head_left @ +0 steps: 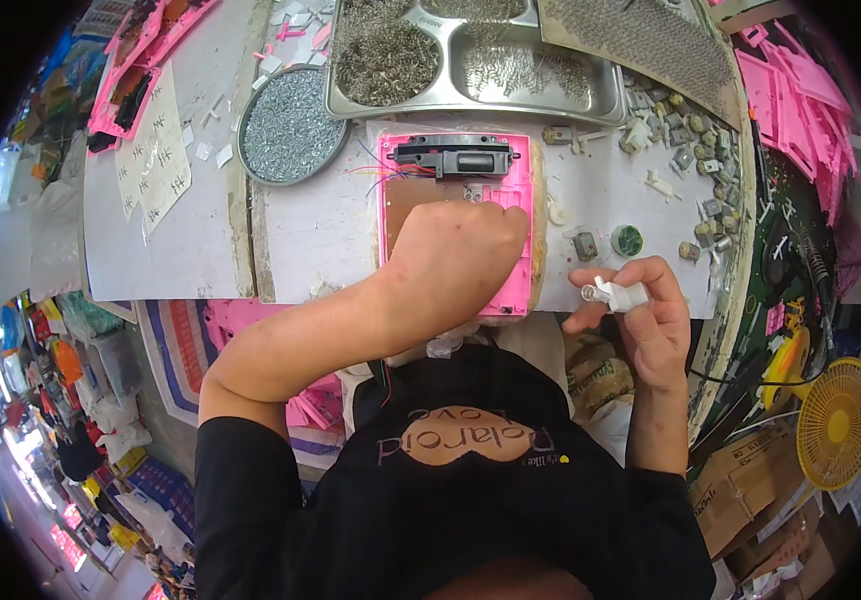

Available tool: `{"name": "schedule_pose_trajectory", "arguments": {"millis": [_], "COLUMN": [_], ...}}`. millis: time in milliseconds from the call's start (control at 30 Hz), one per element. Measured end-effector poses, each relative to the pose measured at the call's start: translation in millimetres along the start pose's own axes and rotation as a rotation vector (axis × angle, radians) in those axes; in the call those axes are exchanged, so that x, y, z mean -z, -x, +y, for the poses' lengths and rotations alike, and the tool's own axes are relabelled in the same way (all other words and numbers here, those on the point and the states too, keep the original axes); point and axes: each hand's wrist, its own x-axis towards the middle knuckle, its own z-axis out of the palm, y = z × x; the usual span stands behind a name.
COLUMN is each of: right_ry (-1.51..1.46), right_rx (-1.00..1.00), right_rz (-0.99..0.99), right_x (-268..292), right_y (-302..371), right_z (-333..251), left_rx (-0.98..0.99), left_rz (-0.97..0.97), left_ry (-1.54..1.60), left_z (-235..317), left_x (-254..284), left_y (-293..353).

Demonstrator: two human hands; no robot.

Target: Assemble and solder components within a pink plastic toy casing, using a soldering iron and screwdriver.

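A pink plastic housing (516, 262) lies in front of me on the table's near edge. Across its far end sits a black plastic mechanism (455, 157), with thin coloured wires at its left side. My left hand (458, 250) is closed in a fist over the middle of the housing, back of the hand up; its fingertips and anything in them are hidden. To the right of the housing, my right hand (656, 318) holds a small white plastic part with a coil spring (618, 296) between thumb and fingers.
Beyond the housing stand a metal compartment tray (470, 108) of small metal pieces and a round dish of screws (292, 125). Small motors (702, 165) and a round green-topped piece (627, 240) lie on the right. A yellow fan (838, 424) stands lower right.
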Motion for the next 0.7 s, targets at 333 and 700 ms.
{"name": "schedule_pose_trajectory", "arguments": {"millis": [333,700], "right_ry": [1.143,1.451], "right_rx": [0.346,0.568], "right_rz": [0.07,-0.309], "right_x": [-18,-36], "right_y": [-46,-90], "right_z": [-13,-23], "left_rx": [0.216,0.14], "left_rz": [0.291,0.535], "left_ry": [0.668,0.633], "left_z": [-28,-32], "left_x": [17,-12], "left_y": [20,25]}}
